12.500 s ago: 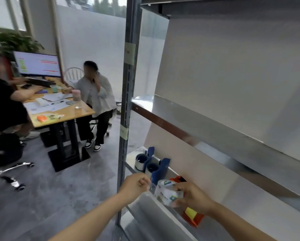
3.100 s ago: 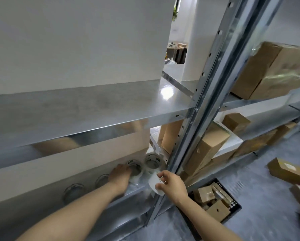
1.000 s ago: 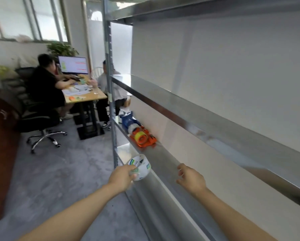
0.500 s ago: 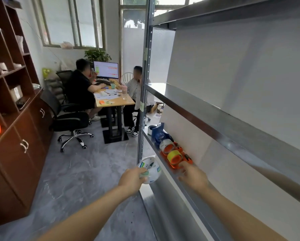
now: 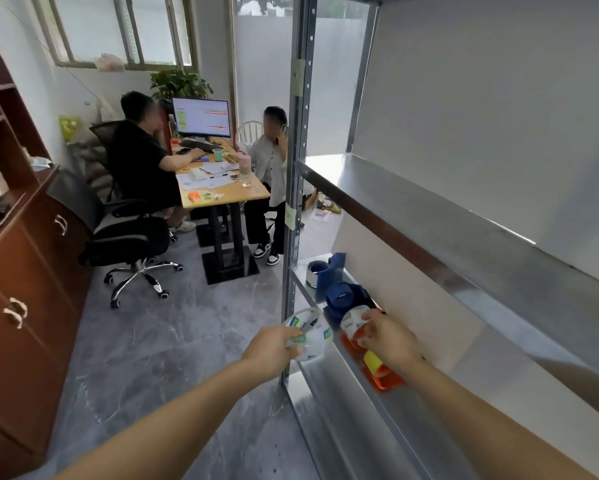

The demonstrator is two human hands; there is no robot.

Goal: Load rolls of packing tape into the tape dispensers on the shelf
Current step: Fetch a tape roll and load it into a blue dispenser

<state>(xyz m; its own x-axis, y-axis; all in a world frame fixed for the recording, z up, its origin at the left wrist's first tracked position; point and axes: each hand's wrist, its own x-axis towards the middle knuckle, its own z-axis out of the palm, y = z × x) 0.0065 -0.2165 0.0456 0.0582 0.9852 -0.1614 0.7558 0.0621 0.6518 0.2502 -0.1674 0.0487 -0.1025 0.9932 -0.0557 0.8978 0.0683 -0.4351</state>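
Note:
My left hand point(image 5: 274, 348) grips a clear packing tape roll point(image 5: 310, 336) with a blue and green label, just outside the front edge of the lower metal shelf point(image 5: 329, 403). My right hand point(image 5: 390, 341) is curled over the orange tape dispenser point(image 5: 386, 377) lying on that shelf, with thumb and fingers on the roll point(image 5: 351, 322) seated in it. Behind it stand a blue dispenser point(image 5: 343, 296) and a second blue dispenser point(image 5: 329, 271) with a roll point(image 5: 312, 276) in it. My hand hides most of the orange dispenser.
The shelf's upright post point(image 5: 296, 161) rises just left of the dispensers, and the upper shelf board point(image 5: 429, 216) overhangs them. To the left are a desk point(image 5: 222, 192) with two seated people, an office chair point(image 5: 131, 237) and a wooden cabinet point(image 5: 24, 289).
My right hand has reached onto the orange dispenser and closed on it. My left hand has carried the tape roll closer to the shelf, and the view has moved nearer.

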